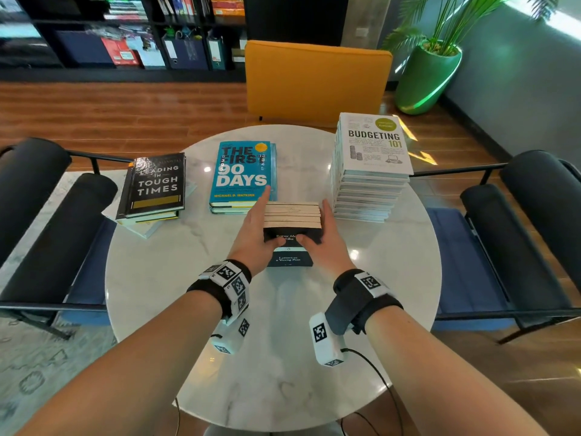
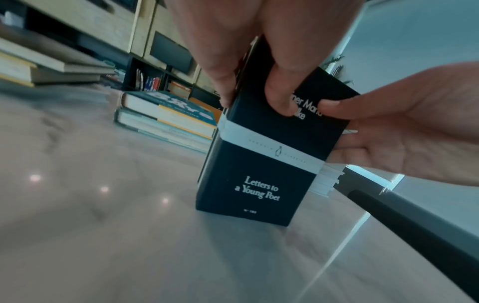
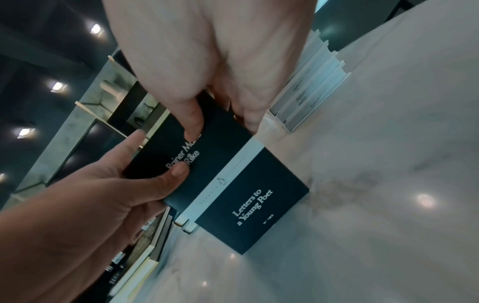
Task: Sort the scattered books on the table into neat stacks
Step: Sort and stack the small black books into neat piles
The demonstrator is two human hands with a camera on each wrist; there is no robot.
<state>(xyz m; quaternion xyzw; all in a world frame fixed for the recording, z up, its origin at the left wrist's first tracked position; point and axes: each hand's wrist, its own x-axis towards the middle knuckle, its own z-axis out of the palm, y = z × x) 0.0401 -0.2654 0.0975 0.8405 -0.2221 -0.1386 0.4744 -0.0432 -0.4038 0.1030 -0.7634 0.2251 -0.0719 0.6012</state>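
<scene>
Together, both hands grip small black paperbacks upright on table.

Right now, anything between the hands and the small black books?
No. Both the left hand and right hand already grip the small black books, held upright on the table.

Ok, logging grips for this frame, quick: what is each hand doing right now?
Left hand: holding the small black books, thumb on the front cover.
Right hand: holding the same small black books from the other side.
</scene>
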